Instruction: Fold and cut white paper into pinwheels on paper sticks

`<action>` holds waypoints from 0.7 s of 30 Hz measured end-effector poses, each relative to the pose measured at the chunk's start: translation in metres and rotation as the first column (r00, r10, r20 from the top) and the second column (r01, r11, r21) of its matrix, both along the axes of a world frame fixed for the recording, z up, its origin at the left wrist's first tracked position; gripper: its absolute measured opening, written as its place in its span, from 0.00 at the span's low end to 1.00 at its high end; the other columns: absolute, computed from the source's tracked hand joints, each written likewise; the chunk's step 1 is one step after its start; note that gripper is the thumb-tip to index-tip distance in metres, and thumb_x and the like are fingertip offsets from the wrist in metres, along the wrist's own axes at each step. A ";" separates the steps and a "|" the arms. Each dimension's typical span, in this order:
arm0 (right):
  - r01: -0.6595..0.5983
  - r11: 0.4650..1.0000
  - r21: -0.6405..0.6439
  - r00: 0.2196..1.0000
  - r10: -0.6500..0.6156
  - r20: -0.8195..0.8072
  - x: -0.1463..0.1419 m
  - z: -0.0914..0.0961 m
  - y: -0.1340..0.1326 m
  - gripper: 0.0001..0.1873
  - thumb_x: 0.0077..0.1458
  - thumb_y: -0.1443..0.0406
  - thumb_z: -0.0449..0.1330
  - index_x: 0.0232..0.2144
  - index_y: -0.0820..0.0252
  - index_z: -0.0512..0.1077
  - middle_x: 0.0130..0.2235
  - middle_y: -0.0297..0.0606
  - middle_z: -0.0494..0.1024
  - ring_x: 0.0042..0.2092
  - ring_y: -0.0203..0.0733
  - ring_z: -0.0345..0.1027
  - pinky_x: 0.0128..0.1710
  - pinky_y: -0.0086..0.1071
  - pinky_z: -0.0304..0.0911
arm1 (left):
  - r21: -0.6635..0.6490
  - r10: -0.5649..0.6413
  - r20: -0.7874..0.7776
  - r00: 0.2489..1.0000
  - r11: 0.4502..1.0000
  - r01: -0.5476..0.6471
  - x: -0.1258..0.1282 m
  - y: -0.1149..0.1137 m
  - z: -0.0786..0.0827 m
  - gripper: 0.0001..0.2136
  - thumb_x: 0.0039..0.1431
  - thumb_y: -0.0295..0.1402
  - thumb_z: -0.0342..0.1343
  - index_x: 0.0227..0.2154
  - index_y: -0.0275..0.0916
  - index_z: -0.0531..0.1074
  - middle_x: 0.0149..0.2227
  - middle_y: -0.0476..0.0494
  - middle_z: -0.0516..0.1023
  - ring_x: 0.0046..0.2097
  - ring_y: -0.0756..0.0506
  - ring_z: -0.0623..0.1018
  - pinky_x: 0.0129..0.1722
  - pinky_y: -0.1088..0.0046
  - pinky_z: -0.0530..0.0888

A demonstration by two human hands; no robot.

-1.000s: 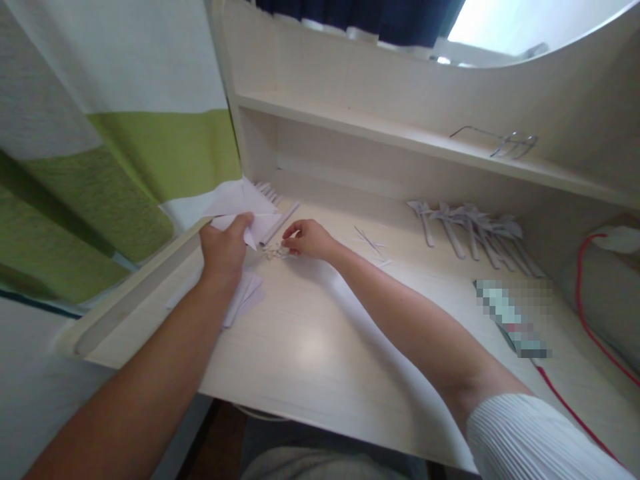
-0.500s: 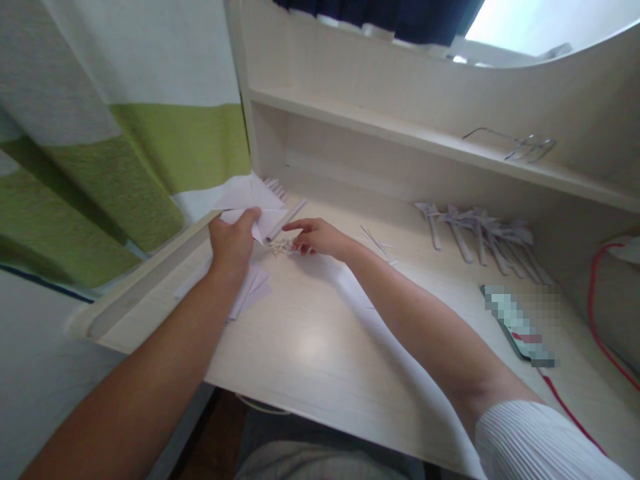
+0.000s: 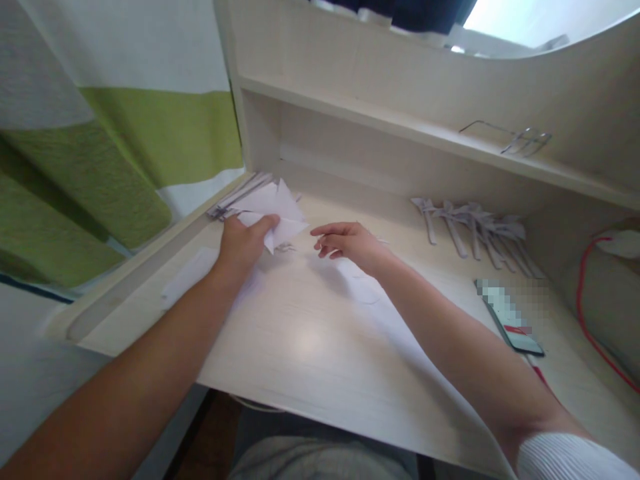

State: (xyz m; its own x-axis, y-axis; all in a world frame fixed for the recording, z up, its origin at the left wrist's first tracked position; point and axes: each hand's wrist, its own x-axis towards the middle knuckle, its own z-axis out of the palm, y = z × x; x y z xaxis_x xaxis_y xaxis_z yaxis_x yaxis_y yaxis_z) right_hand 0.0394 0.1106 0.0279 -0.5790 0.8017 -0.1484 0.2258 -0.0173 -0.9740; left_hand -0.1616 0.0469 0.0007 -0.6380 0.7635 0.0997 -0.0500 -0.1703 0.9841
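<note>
My left hand (image 3: 245, 243) pinches a folded white paper pinwheel (image 3: 286, 203), thumb on top and pointed corners sticking out to the right. Just right of it hovers my right hand (image 3: 345, 241), apart from the paper. Its index finger is stretched out while the other fingers curl in; a tiny pale thing seems to be at their tips, too small to name. Below the pinwheel lies a little heap of small pale pieces (image 3: 286, 247), partly hidden. Behind my left hand, rolled paper sticks (image 3: 240, 190) lie in a bundle.
Pinwheels on paper sticks (image 3: 470, 217) lie in a row at the back right. A phone (image 3: 510, 320) with a red cable rests nearer me. White paper sheets (image 3: 190, 277) lie by my left forearm. Glasses (image 3: 525, 140) sit on the shelf (image 3: 380, 113); a curtain (image 3: 195, 133) hangs at left.
My right hand has moved away from the small heap, to the right. My left hand has carried the pinwheel slightly right, uncovering the bundle of paper sticks. The view has shifted a little.
</note>
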 end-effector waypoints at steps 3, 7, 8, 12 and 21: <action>0.097 0.995 -0.002 0.995 -0.097 -0.034 0.037 0.002 -0.014 0.12 0.49 0.69 0.66 0.39 0.61 0.80 0.35 0.39 0.84 0.35 0.39 0.79 0.34 0.28 0.68 | -0.098 -0.198 -0.095 0.975 0.977 0.189 0.023 -0.013 0.001 0.14 0.45 0.37 0.68 0.35 0.35 0.79 0.38 0.39 0.83 0.37 0.42 0.80 0.36 0.68 0.75; 0.233 0.972 0.016 0.957 -0.226 -0.180 0.090 0.002 -0.040 0.11 0.50 0.62 0.71 0.37 0.59 0.80 0.33 0.37 0.83 0.32 0.39 0.78 0.36 0.32 0.70 | -0.318 -0.542 -0.169 0.823 0.821 0.475 0.052 -0.030 0.008 0.14 0.48 0.38 0.66 0.33 0.33 0.79 0.32 0.42 0.83 0.31 0.44 0.78 0.30 0.72 0.72; 0.276 0.960 0.051 0.945 -0.261 -0.198 0.101 0.001 -0.048 0.11 0.50 0.61 0.71 0.35 0.59 0.80 0.31 0.36 0.82 0.30 0.38 0.76 0.33 0.31 0.70 | -0.361 -0.630 -0.180 0.755 0.756 0.545 0.059 -0.032 0.010 0.13 0.49 0.38 0.65 0.33 0.33 0.79 0.30 0.44 0.82 0.29 0.45 0.77 0.28 0.73 0.70; 0.453 0.873 0.182 0.877 -0.400 -0.265 0.128 -0.007 -0.078 0.08 0.49 0.62 0.72 0.33 0.57 0.81 0.34 0.36 0.82 0.33 0.36 0.74 0.33 0.29 0.68 | -0.465 -0.803 -0.216 0.555 0.585 0.664 0.090 -0.036 0.022 0.10 0.51 0.36 0.63 0.33 0.34 0.80 0.27 0.47 0.80 0.26 0.47 0.74 0.25 0.75 0.67; 0.605 0.795 -0.040 0.727 -0.572 -0.380 0.129 -0.040 -0.103 0.11 0.45 0.61 0.74 0.30 0.59 0.78 0.28 0.34 0.81 0.30 0.36 0.71 0.31 0.30 0.67 | -0.496 -0.919 -0.166 0.357 0.390 0.776 0.126 -0.026 0.012 0.10 0.56 0.38 0.62 0.35 0.36 0.79 0.29 0.48 0.79 0.28 0.48 0.75 0.26 0.75 0.67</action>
State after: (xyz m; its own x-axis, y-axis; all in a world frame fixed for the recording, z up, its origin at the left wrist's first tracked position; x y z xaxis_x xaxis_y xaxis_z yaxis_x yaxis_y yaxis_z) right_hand 0.1687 0.0076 -0.0117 0.0156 0.9986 0.0508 -0.1634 0.0527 -0.9851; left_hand -0.0355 0.0206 0.0122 0.4166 0.8894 -0.1881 0.3626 0.0272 0.9316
